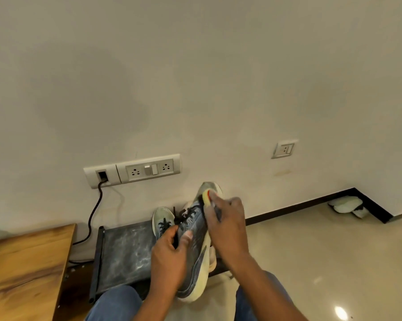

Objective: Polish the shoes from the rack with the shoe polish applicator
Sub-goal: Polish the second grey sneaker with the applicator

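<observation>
A grey-blue running shoe (pixel 196 237) with a cream sole is held up at the centre, toe pointing away toward the wall. My left hand (pixel 169 256) grips it around the laces and opening, thumb lying on its side. My right hand (pixel 227 225) holds a yellow and red shoe polish applicator (pixel 207 196) and presses it against the shoe's toe area. A second, pale green shoe (pixel 163 220) stands on the dark rack (pixel 123 249) just left of the held shoe.
A wooden table (pixel 26 267) is at the lower left. A socket panel (pixel 132 170) with a black cable (pixel 94 212) sits on the wall above the rack. A white pair of footwear (pixel 347 206) lies in the far right corner. My knees in jeans frame the bottom.
</observation>
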